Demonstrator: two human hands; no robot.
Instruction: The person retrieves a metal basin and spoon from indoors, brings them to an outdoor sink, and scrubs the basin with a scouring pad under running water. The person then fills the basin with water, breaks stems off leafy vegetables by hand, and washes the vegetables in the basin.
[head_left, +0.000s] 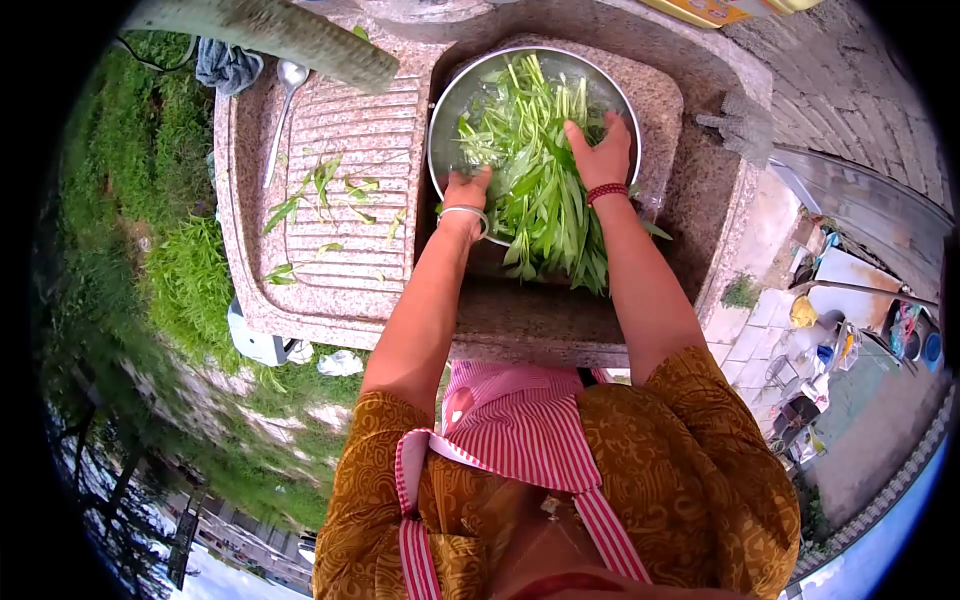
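Observation:
A round metal basin (434, 150) of water stands in the stone sink, filled with long-leaved green vegetables (545, 180). The stems point to the far side, and the leaves hang over the near rim. My left hand (468, 188), with a silver bangle at the wrist, reaches over the basin's left rim; its fingertips are hidden in the water beside the greens. On the right, my right hand (602, 155), wearing a dark red beaded bracelet, rests against the greens inside the basin. Its thumb is spread from its fingers, whose tips dip into the water.
A ribbed stone drainboard (345, 260) adjoins the sink on the left, with loose leaves (325, 180) and a metal spoon (287, 110). A grey cloth (228, 65) lies at its far corner. A pole (290, 40) crosses above. Grey mesh (738, 125) hangs over the sink's right edge.

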